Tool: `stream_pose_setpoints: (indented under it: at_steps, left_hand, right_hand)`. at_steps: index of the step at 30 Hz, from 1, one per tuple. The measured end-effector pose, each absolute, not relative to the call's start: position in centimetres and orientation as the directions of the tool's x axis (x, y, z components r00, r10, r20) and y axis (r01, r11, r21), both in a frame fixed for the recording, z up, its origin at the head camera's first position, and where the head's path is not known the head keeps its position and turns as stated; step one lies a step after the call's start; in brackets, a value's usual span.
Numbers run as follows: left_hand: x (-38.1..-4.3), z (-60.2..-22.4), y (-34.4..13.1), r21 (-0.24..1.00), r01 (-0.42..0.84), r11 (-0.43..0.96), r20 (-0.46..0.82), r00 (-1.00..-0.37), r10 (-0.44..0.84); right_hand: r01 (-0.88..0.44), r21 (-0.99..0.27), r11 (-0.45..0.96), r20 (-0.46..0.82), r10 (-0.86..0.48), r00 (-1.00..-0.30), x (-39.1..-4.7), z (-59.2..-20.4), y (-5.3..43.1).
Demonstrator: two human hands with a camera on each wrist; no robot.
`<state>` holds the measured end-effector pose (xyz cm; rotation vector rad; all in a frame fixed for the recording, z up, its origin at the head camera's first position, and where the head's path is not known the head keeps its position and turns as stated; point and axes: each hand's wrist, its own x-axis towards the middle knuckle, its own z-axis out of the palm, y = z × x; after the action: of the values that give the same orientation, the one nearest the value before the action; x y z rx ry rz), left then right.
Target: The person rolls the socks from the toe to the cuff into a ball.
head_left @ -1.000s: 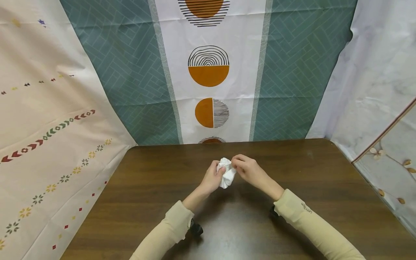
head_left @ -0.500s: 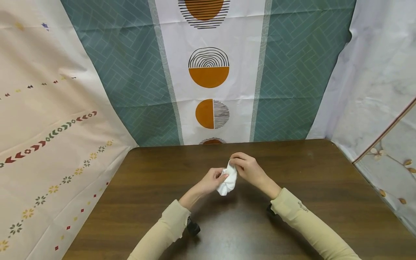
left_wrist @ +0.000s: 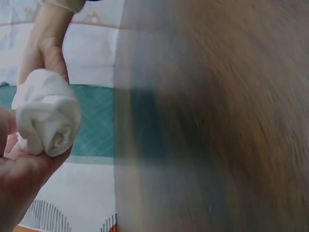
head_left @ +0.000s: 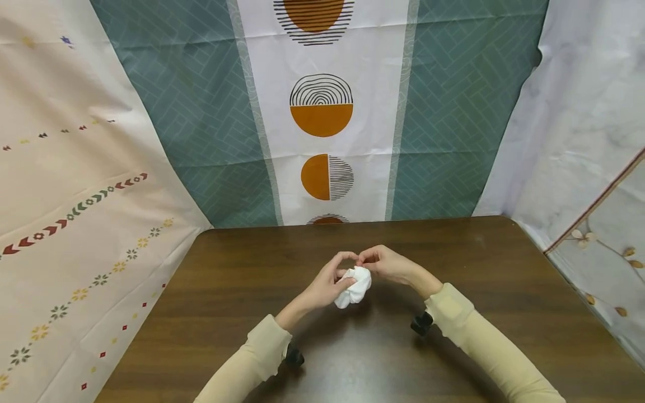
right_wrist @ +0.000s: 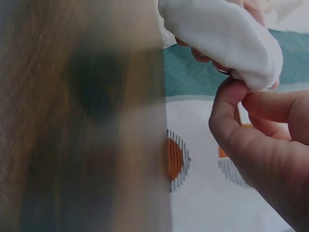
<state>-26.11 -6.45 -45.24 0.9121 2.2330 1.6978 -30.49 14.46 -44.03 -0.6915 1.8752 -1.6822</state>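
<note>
Above the far half of the table, a white sock (head_left: 356, 287), bunched into a ball, is held up between both hands. My left hand (head_left: 326, 285) grips it from the left, thumb on the near side and fingers behind. A rolled spiral of fabric shows on the sock (left_wrist: 50, 113) in the left wrist view. My right hand (head_left: 390, 265) pinches the sock's upper edge with thumb and forefinger. In the right wrist view, those right fingertips (right_wrist: 231, 92) meet the edge of the knit sock (right_wrist: 222, 38). Parts of the left fingers are hidden behind the sock.
A dark brown wooden table (head_left: 242, 336) lies under the hands. Behind it hangs a green and white curtain (head_left: 332, 168) with orange circles. Patterned cloths hang at the left (head_left: 90, 224) and right (head_left: 594, 168). Both wrists carry a black camera.
The sock was pulled longer between the hands half a second ago and is now more rounded. My left forefinger has lifted toward the right fingertips; the right hand has lowered slightly.
</note>
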Motion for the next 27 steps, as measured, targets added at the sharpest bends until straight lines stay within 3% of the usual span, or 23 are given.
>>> stream_pose_setpoints:
  at_steps: [5,8,12,21,27]
  left_hand:
    - [-26.68,-45.47,-6.11,0.967,0.234,0.096,0.167,-0.877,0.451]
    - [-26.86,-45.37,-5.97,0.994,0.106,0.006,0.095,-0.908,0.408]
    - [-26.92,-45.15,-5.94,0.994,-0.040,-0.102,0.006,-0.911,0.412]
    - [-26.81,-44.94,-6.24,0.972,-0.179,-0.152,-0.083,-0.867,0.491]
    - [-26.76,-44.99,-6.30,0.954,-0.239,-0.180,-0.116,-0.849,0.516]
  right_hand:
    - [0.110,-0.993,-0.052,-0.059,-0.587,-0.808,-30.60,-44.44,14.28]
    - [0.080,-0.990,-0.118,0.003,-0.575,-0.818,-30.63,-44.42,14.19]
    - [-0.005,-0.989,-0.150,0.097,-0.614,-0.783,-30.77,-44.31,14.41]
    - [-0.330,-0.942,0.067,0.226,-0.602,-0.766,-30.79,-43.90,14.50]
    - [-0.464,-0.867,0.179,0.280,-0.596,-0.752,-30.43,-43.70,14.26]
